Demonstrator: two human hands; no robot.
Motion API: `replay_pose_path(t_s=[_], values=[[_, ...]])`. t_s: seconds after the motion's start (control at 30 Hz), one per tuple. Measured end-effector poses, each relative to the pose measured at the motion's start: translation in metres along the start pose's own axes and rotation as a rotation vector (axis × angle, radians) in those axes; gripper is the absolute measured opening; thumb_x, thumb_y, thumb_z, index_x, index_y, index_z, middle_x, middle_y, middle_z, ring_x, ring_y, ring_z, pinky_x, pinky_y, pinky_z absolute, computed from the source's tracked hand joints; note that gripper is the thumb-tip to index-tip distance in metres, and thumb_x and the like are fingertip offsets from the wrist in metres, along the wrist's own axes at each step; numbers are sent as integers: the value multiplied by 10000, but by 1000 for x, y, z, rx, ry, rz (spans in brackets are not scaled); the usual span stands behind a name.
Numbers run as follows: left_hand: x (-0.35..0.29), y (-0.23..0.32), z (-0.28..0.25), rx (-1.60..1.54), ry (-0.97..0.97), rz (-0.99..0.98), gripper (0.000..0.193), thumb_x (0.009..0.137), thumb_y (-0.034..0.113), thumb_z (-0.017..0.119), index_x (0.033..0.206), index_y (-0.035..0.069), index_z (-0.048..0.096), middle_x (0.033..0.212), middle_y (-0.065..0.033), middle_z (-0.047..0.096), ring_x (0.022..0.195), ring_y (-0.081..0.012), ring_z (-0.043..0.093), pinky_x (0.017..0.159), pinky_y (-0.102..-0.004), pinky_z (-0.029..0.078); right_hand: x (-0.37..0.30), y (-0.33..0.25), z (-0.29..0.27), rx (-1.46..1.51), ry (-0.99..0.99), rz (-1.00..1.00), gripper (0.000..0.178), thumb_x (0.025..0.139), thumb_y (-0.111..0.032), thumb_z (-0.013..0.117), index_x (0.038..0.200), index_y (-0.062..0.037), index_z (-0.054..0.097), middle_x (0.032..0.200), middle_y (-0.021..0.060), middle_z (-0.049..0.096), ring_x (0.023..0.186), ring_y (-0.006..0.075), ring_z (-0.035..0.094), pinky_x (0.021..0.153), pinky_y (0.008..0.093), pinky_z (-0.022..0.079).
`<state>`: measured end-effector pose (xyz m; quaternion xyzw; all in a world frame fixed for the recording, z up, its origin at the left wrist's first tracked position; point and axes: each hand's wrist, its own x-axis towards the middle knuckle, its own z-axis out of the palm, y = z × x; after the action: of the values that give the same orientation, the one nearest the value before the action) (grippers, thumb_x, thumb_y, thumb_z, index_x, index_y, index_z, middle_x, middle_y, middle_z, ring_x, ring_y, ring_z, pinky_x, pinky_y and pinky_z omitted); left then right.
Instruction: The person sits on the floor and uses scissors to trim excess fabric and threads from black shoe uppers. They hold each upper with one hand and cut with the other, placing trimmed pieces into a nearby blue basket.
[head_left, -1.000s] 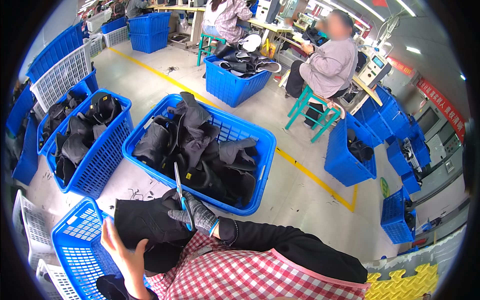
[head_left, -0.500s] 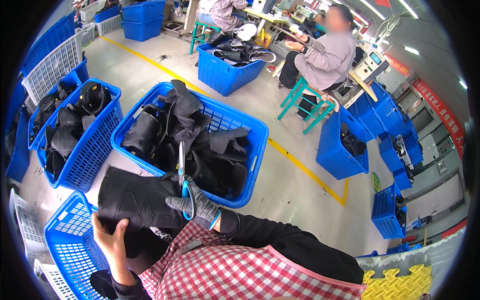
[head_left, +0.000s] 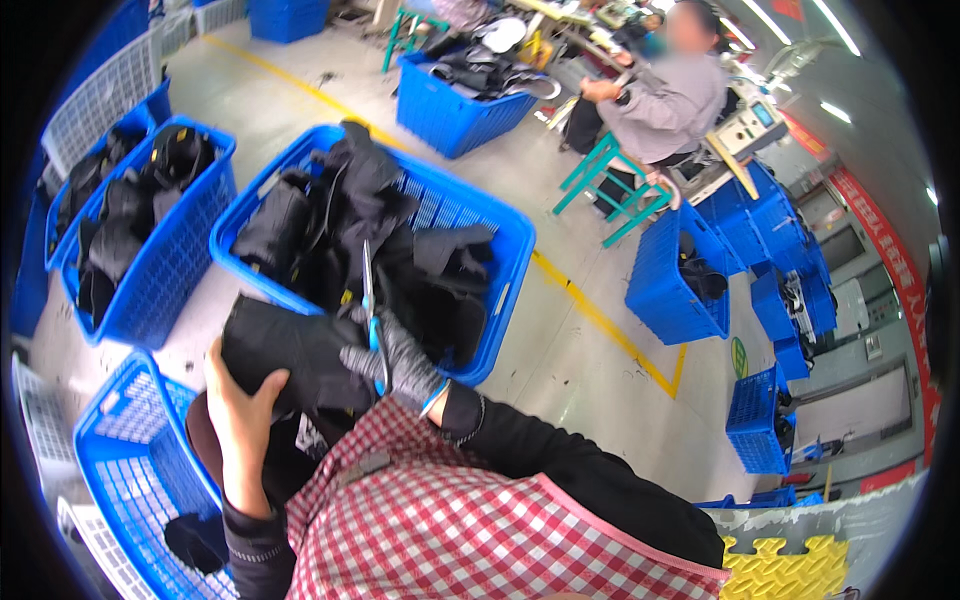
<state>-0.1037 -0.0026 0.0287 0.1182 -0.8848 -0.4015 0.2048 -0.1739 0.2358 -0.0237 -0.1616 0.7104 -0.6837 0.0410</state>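
My bare left hand (head_left: pixel 245 405) grips a black boot upper (head_left: pixel 290 350) by its left end, thumb on top and the other fingers partly hidden. My right hand (head_left: pixel 408 368), in a grey knit glove, is closed round a pair of scissors (head_left: pixel 376 335) with blue handles. The scissors' blades point up and away from me, over the near edge of a full blue basket (head_left: pixel 520 250). The gloved fingers also rest against the right end of the boot upper. Several similar dark uppers (head_left: pixel 360 190) lie heaped in that basket.
A blue basket (head_left: pixel 150 455) with a dark piece inside stands at my lower left. Another filled blue basket (head_left: pixel 205 235) stands left. A co-worker (head_left: pixel 655 105) sits on a green stool (head_left: pixel 615 190) by a machine. A yellow line (head_left: pixel 600 325) crosses the floor.
The view has shifted slightly. The boot upper has come closer to my body, with both hands still on it and the scissors. The co-worker's hands have come together lower down.
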Motion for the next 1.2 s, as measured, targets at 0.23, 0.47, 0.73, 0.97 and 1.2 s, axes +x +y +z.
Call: replay_pose_path(t_s=[0.23, 0.47, 0.73, 0.97, 1.2], values=[[25, -75, 22, -77, -97, -61, 1101, 713, 541, 919, 1416, -161, 445, 1302, -349, 622, 1264, -394, 620, 1065, -422, 479, -12, 22, -37, 953, -166, 543, 287, 1004, -210, 692, 1239, -68, 611, 1039, 54, 609, 925, 149, 594, 825, 323, 526], [38, -69, 22, -155, -273, -177, 856, 764, 516, 899, 1210, -151, 602, 1065, -250, 725, 1013, -282, 723, 900, -379, 566, -38, -16, -61, 346, -609, 670, 275, 1078, -196, 578, 1242, 12, 653, 1025, 87, 679, 903, 138, 666, 778, 243, 574], [47, -72, 25, -475, -386, -335, 704, 707, 403, 966, 1071, -133, 691, 923, -196, 756, 799, -264, 760, 794, -349, 618, -22, -22, -50, -115, -703, 591, 271, 1076, -92, 548, 1281, 61, 638, 1060, 91, 716, 876, 110, 681, 787, 220, 580], [52, -81, 33, -507, -376, -349, 737, 702, 405, 970, 1056, -169, 671, 913, -216, 742, 783, -271, 752, 764, -349, 612, -4, -6, -47, -75, -731, 554, 351, 1011, -161, 671, 1288, 54, 653, 933, 37, 712, 815, 87, 671, 742, 227, 551], [57, -88, 38, -497, -389, -371, 739, 716, 420, 956, 1039, -180, 669, 903, -219, 736, 773, -274, 745, 742, -360, 604, 7, -5, -48, -240, -790, 352, 404, 981, -184, 733, 1328, 12, 662, 930, 43, 723, 801, 104, 671, 788, 244, 572]])
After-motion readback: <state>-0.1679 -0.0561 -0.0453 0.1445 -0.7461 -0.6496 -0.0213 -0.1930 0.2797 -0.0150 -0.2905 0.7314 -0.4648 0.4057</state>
